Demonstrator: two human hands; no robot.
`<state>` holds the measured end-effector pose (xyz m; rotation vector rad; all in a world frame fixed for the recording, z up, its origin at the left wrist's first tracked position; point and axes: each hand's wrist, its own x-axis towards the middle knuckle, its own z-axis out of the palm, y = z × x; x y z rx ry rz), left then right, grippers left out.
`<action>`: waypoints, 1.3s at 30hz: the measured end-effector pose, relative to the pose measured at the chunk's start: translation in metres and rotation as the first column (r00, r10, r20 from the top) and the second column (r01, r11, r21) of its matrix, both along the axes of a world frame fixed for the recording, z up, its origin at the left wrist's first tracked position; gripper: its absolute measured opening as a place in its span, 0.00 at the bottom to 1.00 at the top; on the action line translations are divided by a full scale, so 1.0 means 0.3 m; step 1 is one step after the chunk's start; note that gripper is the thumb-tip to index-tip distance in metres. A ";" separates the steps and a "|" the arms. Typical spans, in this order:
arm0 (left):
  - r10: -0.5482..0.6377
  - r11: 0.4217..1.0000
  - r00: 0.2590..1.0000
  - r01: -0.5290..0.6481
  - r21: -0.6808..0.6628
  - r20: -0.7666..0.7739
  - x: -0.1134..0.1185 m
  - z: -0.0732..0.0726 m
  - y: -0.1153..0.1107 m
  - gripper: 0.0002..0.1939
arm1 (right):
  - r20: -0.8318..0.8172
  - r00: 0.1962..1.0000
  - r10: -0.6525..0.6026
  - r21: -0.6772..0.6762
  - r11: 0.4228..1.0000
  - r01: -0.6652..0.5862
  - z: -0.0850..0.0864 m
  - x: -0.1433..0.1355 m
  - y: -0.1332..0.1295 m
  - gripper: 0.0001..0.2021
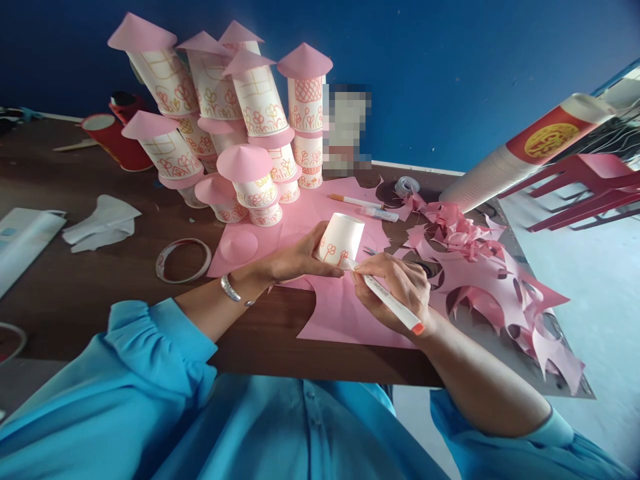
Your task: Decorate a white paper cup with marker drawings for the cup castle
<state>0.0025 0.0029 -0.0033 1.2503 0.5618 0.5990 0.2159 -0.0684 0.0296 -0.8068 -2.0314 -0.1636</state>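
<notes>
My left hand (300, 257) is wrapped round a white paper cup (345, 233) that is tilted and upside down, its narrow end up. Orange flowers are drawn on the cup's side near the rim. My right hand (395, 287) grips a white marker (393, 303) with an orange end, its tip at the cup's lower edge. Beneath both hands lie sheets of pink paper (340, 313). Behind them stand several stacked cup towers (260, 93) with pink cone roofs and drawn flowers. Two more markers (355, 201) lie on the pink paper beyond the cup.
Pink paper scraps (480, 267) heap up at the right. A tall stack of paper cups (480, 170) leans there. A tape roll (183, 260), crumpled white paper (103, 223) and a white box (27, 243) lie left; a red cup (107, 137) tilts behind. A blue wall (425, 80) rises beyond.
</notes>
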 end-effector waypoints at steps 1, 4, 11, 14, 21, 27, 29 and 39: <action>0.000 1.000 1.000 0.000 -0.002 -0.001 0.000 0.000 0.000 0.44 | 0.001 1.000 -0.001 0.002 1.000 0.001 0.000 0.001 0.000 0.09; -0.002 1.000 1.000 0.002 -0.010 -0.013 -0.002 0.005 -0.002 0.43 | 0.005 1.000 -0.008 0.008 1.000 0.008 -0.001 0.003 0.001 0.08; 0.003 1.000 1.000 -0.003 0.005 0.000 -0.002 0.011 -0.003 0.41 | 0.019 1.000 -0.008 -0.019 1.000 0.008 0.004 0.000 -0.004 0.09; 0.011 1.000 1.000 -0.011 0.016 0.009 0.000 0.011 -0.002 0.41 | 0.011 1.000 0.000 -0.015 1.000 0.000 0.002 -0.002 -0.005 0.08; 0.008 1.000 1.000 -0.008 -0.003 -0.002 -0.003 0.002 0.000 0.41 | -0.005 1.000 0.000 -0.013 1.000 0.000 -0.003 -0.007 -0.005 0.09; 0.005 1.000 1.000 -0.005 0.009 -0.008 -0.002 0.003 0.001 0.43 | 0.009 1.000 0.004 -0.012 1.000 -0.003 -0.003 -0.007 -0.004 0.10; 0.008 1.000 1.000 -0.008 0.009 -0.011 0.001 0.005 0.000 0.44 | 0.004 1.000 0.006 -0.016 1.000 -0.006 -0.003 -0.009 -0.004 0.10; 0.001 1.000 1.000 -0.001 0.016 -0.020 -0.005 -0.003 0.001 0.42 | -0.077 0.997 0.027 -0.015 0.999 -0.028 0.002 0.005 -0.009 0.08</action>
